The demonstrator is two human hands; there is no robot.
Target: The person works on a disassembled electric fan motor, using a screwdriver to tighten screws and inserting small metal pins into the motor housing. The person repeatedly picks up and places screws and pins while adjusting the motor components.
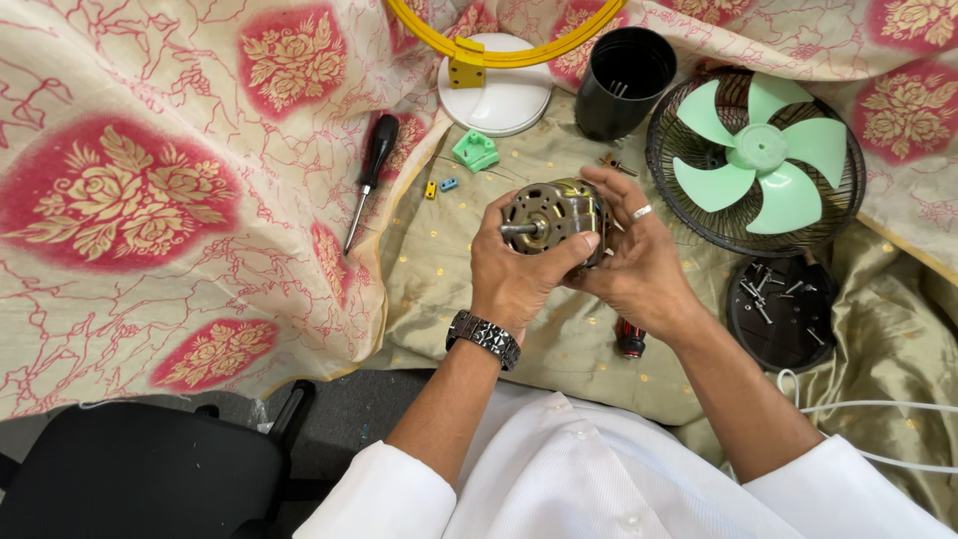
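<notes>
On the olive cloth (559, 349) the fan lay well dismantled, green blade (760, 152) and screw-filled cover (783, 311) set aside, while left hand (514, 274) and right hand (634, 262) both clasped the bare motor (551, 214) above it, reassembly not begun

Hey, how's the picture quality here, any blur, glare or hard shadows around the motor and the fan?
Head view: light is soft and even, with only faint shadows under the hands. The motor, held by the left hand and right hand, is sharp, as is the fan. No strong glare; the metal shows a mild sheen. Edges bow slightly, like a wide lens.
</notes>
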